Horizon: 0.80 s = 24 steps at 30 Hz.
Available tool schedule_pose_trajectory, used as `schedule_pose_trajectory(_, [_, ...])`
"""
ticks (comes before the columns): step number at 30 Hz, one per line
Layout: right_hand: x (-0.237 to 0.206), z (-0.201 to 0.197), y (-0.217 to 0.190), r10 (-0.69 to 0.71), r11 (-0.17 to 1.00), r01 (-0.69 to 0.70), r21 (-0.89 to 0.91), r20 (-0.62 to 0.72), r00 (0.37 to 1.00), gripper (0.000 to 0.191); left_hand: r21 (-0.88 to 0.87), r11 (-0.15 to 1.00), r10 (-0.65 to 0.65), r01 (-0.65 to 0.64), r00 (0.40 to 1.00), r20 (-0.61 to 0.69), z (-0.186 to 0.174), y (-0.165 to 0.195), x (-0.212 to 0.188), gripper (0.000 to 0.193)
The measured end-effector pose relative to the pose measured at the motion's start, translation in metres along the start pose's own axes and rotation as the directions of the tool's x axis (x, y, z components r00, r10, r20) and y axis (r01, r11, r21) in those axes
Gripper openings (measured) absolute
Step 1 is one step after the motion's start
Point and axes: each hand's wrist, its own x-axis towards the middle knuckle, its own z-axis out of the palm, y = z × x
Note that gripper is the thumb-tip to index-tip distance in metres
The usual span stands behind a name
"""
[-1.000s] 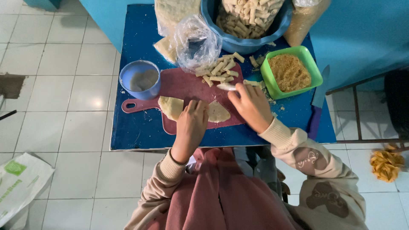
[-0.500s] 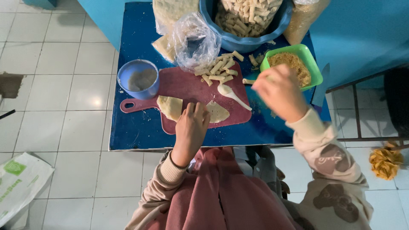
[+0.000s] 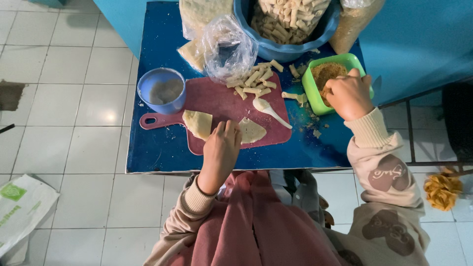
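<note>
My left hand [image 3: 220,150] lay at the middle of the frame, palm down and fingers loosely spread, on the lower edge of the red board [image 3: 224,106]. Its fingertips touched the wrapper [image 3: 252,130] just right of them; a second wrapper [image 3: 198,123] sat just left, near the board's handle. My right hand [image 3: 348,93] was at the upper right, curled narrow and dipped into the green tub [image 3: 313,93], fingers down in the brown crumbs [image 3: 327,73] (whether they pinched any, I could not tell).

A white spoon [image 3: 268,109] lay on the board between the two hands, bowl toward the upper left. Above it a heap of pale sticks [image 3: 256,81] spilled from a clear bag [image 3: 228,47]. A blue cup [image 3: 162,90] stood at the board's upper left corner, touching it. At the top of the frame a blue bowl [image 3: 290,47] held more sticks. All of it sat on the blue bench [image 3: 157,152], with crumbs scattered just below the tub.
</note>
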Motion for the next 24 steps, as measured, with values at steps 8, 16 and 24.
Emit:
schedule_pose_trajectory(8, [0.002, -0.049, -0.027, 0.019, 1.000, -0.018, 0.017, -0.078, 0.997, 0.019, 0.005, 1.000, -0.022, 0.022, 0.999, 0.040, -0.009, 0.000, 0.000, 0.018])
schedule_pose_trajectory(16, [-0.006, -0.039, -0.146, -0.282, 0.929, 0.317, 0.190, -0.193, 0.940, 0.005, 0.015, 0.999, -0.049, 0.048, 0.997, 0.058, -0.011, 0.003, -0.005, 0.035])
schedule_pose_trajectory(24, [-0.026, -0.016, -0.199, -0.328, 0.806, 0.407, 0.429, -0.247, 0.912, 0.017, 0.116, 0.991, -0.081, 0.072, 0.994, 0.073, -0.007, 0.003, -0.005, 0.045])
